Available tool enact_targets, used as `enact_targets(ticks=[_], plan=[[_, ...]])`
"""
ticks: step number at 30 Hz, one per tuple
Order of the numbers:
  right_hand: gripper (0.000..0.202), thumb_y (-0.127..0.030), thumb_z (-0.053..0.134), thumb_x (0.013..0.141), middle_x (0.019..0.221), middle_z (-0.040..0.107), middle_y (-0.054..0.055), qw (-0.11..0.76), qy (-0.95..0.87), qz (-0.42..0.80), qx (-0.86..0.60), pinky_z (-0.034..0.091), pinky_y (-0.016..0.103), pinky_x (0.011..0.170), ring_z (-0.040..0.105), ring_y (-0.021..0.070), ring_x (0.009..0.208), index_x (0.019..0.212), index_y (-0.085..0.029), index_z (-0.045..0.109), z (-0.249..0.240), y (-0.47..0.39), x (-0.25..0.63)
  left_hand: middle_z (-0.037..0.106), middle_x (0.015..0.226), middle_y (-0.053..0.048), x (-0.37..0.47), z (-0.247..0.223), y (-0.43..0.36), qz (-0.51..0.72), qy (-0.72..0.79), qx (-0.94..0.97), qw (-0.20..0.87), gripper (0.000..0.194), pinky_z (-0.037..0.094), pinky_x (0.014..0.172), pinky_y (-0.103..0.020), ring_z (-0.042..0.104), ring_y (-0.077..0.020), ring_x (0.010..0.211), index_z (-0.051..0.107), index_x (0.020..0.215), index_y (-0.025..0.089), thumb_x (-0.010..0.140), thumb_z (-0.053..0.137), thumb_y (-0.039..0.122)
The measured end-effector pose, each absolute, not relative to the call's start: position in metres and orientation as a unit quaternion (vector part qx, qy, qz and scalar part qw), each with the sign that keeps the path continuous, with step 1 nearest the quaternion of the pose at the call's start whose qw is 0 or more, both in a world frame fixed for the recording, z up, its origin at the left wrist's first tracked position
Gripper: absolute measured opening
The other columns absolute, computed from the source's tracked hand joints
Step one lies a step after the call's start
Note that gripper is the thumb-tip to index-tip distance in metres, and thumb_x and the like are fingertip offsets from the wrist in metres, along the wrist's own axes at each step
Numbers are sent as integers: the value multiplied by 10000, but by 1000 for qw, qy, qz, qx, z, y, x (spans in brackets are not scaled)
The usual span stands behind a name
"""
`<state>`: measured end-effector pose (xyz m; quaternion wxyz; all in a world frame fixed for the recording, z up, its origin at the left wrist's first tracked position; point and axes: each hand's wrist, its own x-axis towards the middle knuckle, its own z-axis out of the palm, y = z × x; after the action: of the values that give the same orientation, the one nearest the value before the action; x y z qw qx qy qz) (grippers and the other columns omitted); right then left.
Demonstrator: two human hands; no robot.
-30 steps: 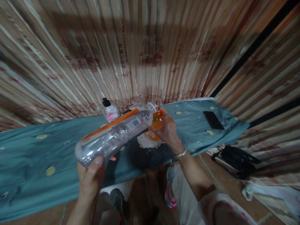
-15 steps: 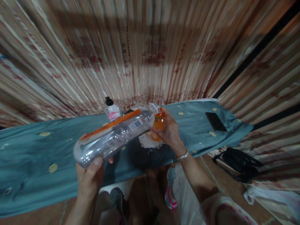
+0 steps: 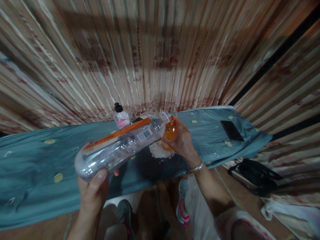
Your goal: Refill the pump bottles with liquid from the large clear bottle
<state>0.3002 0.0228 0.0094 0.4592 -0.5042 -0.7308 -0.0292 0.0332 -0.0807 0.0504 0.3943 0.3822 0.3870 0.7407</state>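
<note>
My left hand (image 3: 93, 186) is wrapped round the base of a large clear plastic bottle (image 3: 125, 146) with an orange-edged label and a barcode. The bottle is tilted, its mouth up and to the right. My right hand (image 3: 182, 138) grips a small bottle of orange liquid (image 3: 170, 129), which stands close by the large bottle's mouth. Whether the two mouths touch I cannot tell. Under the small bottle lies a crumpled white tissue (image 3: 160, 150). Behind the large bottle stands a clear pump bottle (image 3: 122, 117) with a black top and a pink label.
A teal patterned cloth (image 3: 32, 160) covers the narrow table. A black phone (image 3: 232, 130) lies at its right. On the floor to the right rests a black bag (image 3: 257, 175). A pleated patterned curtain (image 3: 150, 50) hangs behind the table.
The base of the large bottle has shifted slightly left with my left hand. The small bottle stays at its mouth in my right hand. The view has moved a little.
</note>
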Motion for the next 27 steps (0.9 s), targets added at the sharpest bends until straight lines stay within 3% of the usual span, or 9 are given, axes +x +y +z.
enact_targets(ticks=[9,20,27], plan=[[746,-344,779,834,1240,732,164,458,-739,-57,-491,622,544,941,720,355,1081,1472,-192,423,7,24,302,741,1175,-105,21,40,-79,736,378,398,396,709,541,417,-269,698,-221,697,737,1247,275,565,928,285],[790,-327,777,833,1275,727,175,456,-752,-58,-473,627,538,940,729,366,1099,1498,-204,369,7,25,305,746,1104,-91,38,53,-78,773,402,317,373,842,510,345,-254,671,-204,661,785,1215,260,399,981,324],[806,-325,788,820,1283,724,171,458,-753,-54,-469,628,546,949,725,367,1113,1501,-207,373,6,25,306,752,1081,-73,35,52,-77,774,391,334,370,817,522,346,-279,649,-177,552,793,1206,297,413,988,326]])
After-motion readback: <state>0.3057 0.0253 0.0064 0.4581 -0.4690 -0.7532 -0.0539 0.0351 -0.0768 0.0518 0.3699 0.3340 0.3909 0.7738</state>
